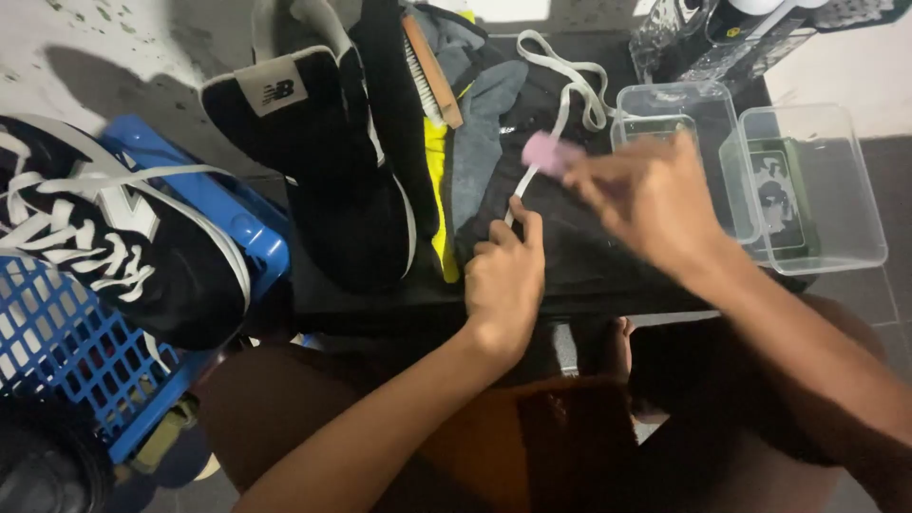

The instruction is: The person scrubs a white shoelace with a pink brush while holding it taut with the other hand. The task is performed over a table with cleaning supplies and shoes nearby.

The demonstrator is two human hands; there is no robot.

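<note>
Left hand (503, 275) is pinning a flat white shoelace (568, 90) to the black worktop (589, 266), fingers clenched; right hand (651, 195) is grasping a small pink block (549, 154).

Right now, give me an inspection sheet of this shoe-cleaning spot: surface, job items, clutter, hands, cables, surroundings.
Surface: black cloth-covered board across the lap.
Job's things: white shoelace stretched on the cloth; small pink block against it.
Clutter: black sneaker without laces, wooden brush, grey and yellow cloths, two clear plastic tubs.
Grippers: left hand pins the lace; right hand, blurred, holds the pink block.
Cables: nothing seen.
Surroundings: laced black sneaker on a blue plastic crate; grey floor.
</note>
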